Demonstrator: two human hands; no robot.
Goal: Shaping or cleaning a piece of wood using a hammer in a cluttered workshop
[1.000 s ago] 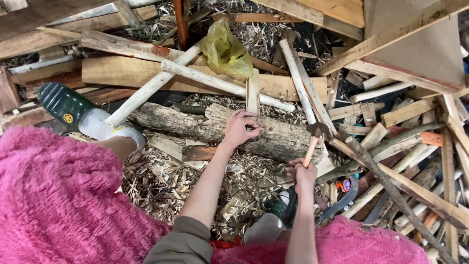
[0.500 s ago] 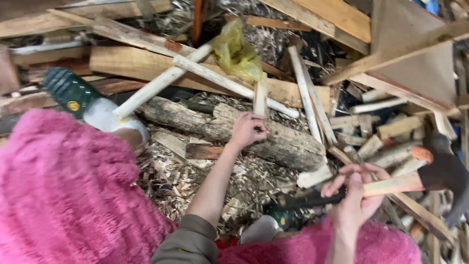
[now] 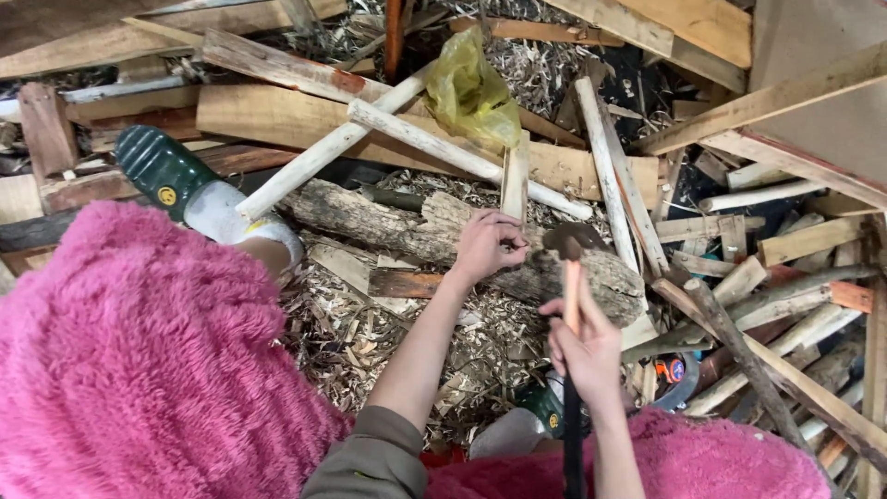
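Hatchet point(image 3: 570, 268) swung back in, upright, head over log point(image 3: 407, 226)

Rough-barked brown wooden log point(image 3: 388, 222); pale smooth wooden-handled hammer point(image 3: 571, 277) with dull dark metal head; fluffy pink fleece trousers point(image 3: 139, 370); glossy green rubber boot point(image 3: 166, 171); crinkled yellow plastic bag point(image 3: 469, 92).

Left hand point(image 3: 485, 245) steadies a stick point(image 3: 515, 180) on the log point(image 3: 407, 231); right hand point(image 3: 587, 346) grips a hatchet point(image 3: 568, 249).
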